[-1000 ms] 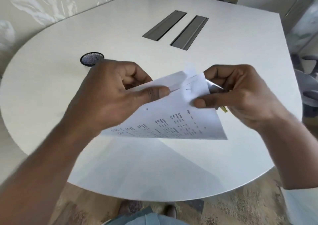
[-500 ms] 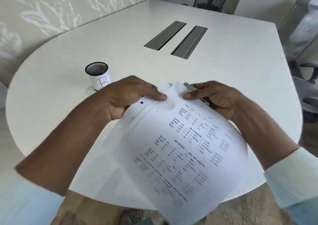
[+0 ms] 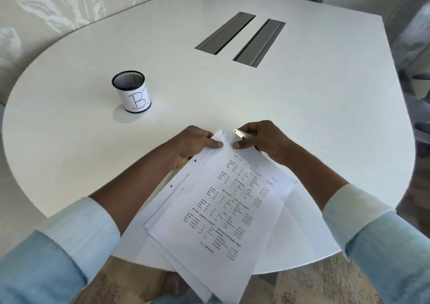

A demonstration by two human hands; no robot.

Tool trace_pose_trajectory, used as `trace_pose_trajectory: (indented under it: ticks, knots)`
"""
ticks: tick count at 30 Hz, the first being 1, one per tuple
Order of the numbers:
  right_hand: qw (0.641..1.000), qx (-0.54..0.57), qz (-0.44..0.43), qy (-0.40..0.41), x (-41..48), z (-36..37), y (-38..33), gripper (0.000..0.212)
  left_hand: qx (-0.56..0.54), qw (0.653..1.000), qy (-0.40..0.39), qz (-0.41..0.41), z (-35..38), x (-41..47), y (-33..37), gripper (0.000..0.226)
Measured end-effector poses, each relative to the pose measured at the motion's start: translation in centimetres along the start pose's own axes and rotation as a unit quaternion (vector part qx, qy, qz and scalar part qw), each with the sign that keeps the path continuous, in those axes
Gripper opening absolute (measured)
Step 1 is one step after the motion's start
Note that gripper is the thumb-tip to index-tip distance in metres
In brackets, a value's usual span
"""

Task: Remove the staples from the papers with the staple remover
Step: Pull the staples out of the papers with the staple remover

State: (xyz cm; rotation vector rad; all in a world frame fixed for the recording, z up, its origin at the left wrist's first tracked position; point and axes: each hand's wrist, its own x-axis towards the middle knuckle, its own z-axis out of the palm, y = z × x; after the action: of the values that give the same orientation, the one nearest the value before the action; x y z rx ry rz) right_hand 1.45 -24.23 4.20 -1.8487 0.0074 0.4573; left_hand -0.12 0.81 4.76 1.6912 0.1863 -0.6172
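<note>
The stack of white printed papers [image 3: 223,206] has dropped flatter, lower centre. Left hand [image 3: 195,144] and right hand [image 3: 263,140] pinch its top corner, and the right also clasps the one slim metal staple remover [image 3: 242,134]. One black mesh cup [image 3: 131,92] stands at left, two grey table slots [image 3: 224,33] above.

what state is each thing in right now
stack of white printed papers, fanned, top corner pinched
silver metal staple remover, gripped in right hand
left hand, pinches papers' corner
right hand, grips remover, thumb on papers
black mesh pen cup with white label, upright on white table
two grey slot covers, shut
</note>
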Motion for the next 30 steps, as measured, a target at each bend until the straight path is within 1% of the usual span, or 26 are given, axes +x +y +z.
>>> trace_pose_trajectory:
  ticks: [3,5,6,8,10,11,13,15,17,20,23,26,27,29,30]
  knots:
    - [1.000,-0.025,-0.009,0.015,0.1,0.3,0.6,0.034,0.015,0.998,0.045,0.031,0.7,0.6,-1.4,0.028]
    - [0.999,-0.033,-0.023,0.035,0.3,0.6,0.8,0.033,0.005,0.997,0.062,0.042,1.1,0.8,-2.0,0.021]
    - [0.997,-0.041,-0.035,0.059,0.4,0.8,0.8,0.033,-0.008,0.997,0.069,0.045,1.2,0.9,-2.3,0.016]
    - [0.985,-0.065,-0.068,0.147,0.4,1.2,0.9,0.031,-0.040,0.994,0.085,0.047,1.2,1.0,-2.8,0.006]
    - [0.957,-0.099,-0.108,0.249,0.0,1.5,0.9,0.025,-0.068,0.991,0.101,0.048,1.2,1.1,-3.1,0.006]
    - [0.944,-0.105,-0.129,0.285,-0.2,1.8,0.8,0.021,-0.075,0.990,0.109,0.050,1.2,1.1,-3.3,0.009]
    - [0.930,-0.091,-0.162,0.319,-1.1,2.4,0.8,0.013,-0.088,0.988,0.120,0.051,1.4,1.2,-3.4,0.010]
    - [0.927,-0.073,-0.181,0.320,-1.9,3.1,1.1,0.013,-0.103,0.985,0.126,0.048,1.5,1.2,-3.6,0.004]
    - [0.931,-0.065,-0.188,0.305,-2.3,3.9,1.7,0.013,-0.113,0.984,0.128,0.049,1.7,1.2,-3.6,0.003]
    - [0.941,-0.066,-0.177,0.280,-2.4,5.2,2.8,0.011,-0.105,0.985,0.122,0.059,2.0,1.1,-3.6,0.008]
    - [0.948,-0.062,-0.159,0.270,-2.1,6.2,3.8,0.012,-0.102,0.986,0.120,0.055,2.0,1.1,-3.5,0.003]
    - [0.954,-0.041,-0.148,0.258,-2.1,6.6,4.3,0.016,-0.098,0.988,0.111,0.050,1.9,1.0,-3.3,0.006]
    - [0.956,-0.036,-0.151,0.251,-2.1,6.8,4.5,0.018,-0.092,0.988,0.114,0.051,1.9,1.1,-3.4,0.011]
    - [0.957,-0.032,-0.161,0.239,-2.3,7.0,4.6,0.016,-0.084,0.988,0.114,0.054,1.9,1.1,-3.5,0.018]
    - [0.958,-0.031,-0.163,0.235,-2.3,7.1,4.6,0.015,-0.083,0.988,0.115,0.055,2.0,1.1,-3.5,0.016]
